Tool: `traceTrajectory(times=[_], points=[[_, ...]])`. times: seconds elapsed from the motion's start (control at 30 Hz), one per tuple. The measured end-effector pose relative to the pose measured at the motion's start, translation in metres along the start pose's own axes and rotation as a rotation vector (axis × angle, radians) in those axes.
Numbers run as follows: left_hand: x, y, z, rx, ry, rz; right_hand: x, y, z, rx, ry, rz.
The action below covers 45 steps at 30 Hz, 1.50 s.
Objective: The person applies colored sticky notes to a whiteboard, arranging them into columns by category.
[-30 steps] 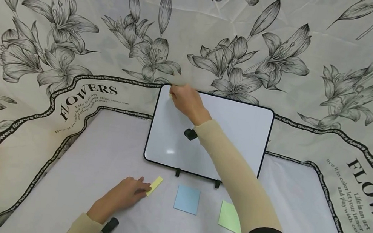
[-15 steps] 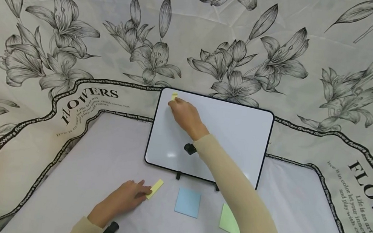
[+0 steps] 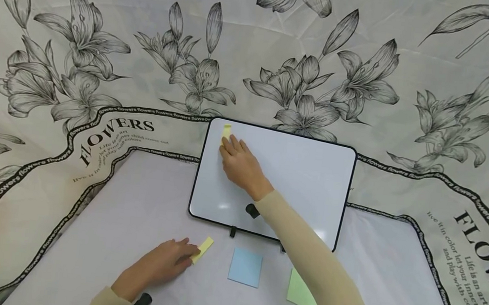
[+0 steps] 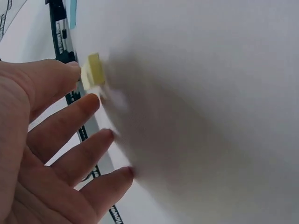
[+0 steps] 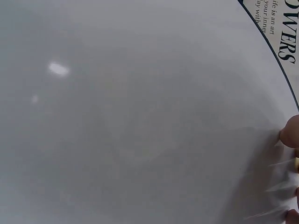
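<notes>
In the head view, my right hand [image 3: 243,166] lies with extended fingers against the whiteboard [image 3: 300,178]. Its fingertips press the lower part of a narrow yellow sticky note [image 3: 227,130] near the board's upper left corner. The right wrist view shows only that hand's fingertips at its right edge. My left hand [image 3: 163,263] is low on the white-covered table, holding one end of a narrow yellow sticky note pad [image 3: 205,248]. In the left wrist view, the pad [image 4: 95,70] sits at the thumb and index fingertips, while the other fingers are spread.
A blue sticky note pad [image 3: 245,267] lies below the board. Farther right is a green sticky note pad [image 3: 303,293], partly behind the right sleeve. The board stands on small black feet [image 3: 233,231]. A flower-printed cloth [image 3: 145,72] hangs behind.
My right hand has slid down from the board's top edge, uncovering the yellow sticky note, and its fingers have straightened. The left hand stays at its pad.
</notes>
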<state>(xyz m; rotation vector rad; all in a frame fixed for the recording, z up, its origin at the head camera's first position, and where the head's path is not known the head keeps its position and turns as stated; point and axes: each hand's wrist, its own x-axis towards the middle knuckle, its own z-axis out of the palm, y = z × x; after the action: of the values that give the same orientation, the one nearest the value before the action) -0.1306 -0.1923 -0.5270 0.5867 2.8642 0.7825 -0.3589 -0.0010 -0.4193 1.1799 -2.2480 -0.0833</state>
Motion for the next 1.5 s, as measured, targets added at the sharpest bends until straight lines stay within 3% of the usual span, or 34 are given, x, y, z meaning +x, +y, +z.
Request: traceTrajectory(times=[0.13, 0.27, 0.37, 0.53, 0.7, 0.8, 0.87, 1.13, 1.5], points=[[0.011, -0.003, -0.024, 0.044, 0.033, 0.005, -0.005, -0.001, 0.004, -0.023, 0.002, -0.010], [0.037, -0.013, -0.061, 0.165, 0.089, 0.018, -0.008, -0.001, 0.004, -0.037, -0.001, -0.017], [0.063, -0.021, -0.089, 0.265, 0.145, 0.057, -0.012, 0.000, 0.005, -0.050, -0.017, -0.010], [0.097, -0.025, -0.133, 0.356, 0.278, 0.128, -0.016, 0.001, 0.006, -0.005, -0.042, 0.011], [0.121, -0.027, -0.163, 0.428, 0.418, 0.238, -0.017, -0.001, 0.009, 0.035, -0.054, 0.016], [0.135, -0.028, -0.176, 0.444, 0.458, 0.284, -0.019, -0.002, 0.009, 0.037, -0.059, 0.015], [0.144, -0.027, -0.181, 0.452, 0.468, 0.305, -0.021, -0.001, 0.010, 0.033, -0.056, 0.015], [0.177, -0.017, -0.188, 0.514, 0.396, 0.335, -0.022, 0.000, 0.013, 0.013, -0.060, 0.008], [0.197, -0.014, -0.175, 0.669, 0.398, 0.299, -0.021, -0.004, 0.011, 0.016, -0.111, 0.019]])
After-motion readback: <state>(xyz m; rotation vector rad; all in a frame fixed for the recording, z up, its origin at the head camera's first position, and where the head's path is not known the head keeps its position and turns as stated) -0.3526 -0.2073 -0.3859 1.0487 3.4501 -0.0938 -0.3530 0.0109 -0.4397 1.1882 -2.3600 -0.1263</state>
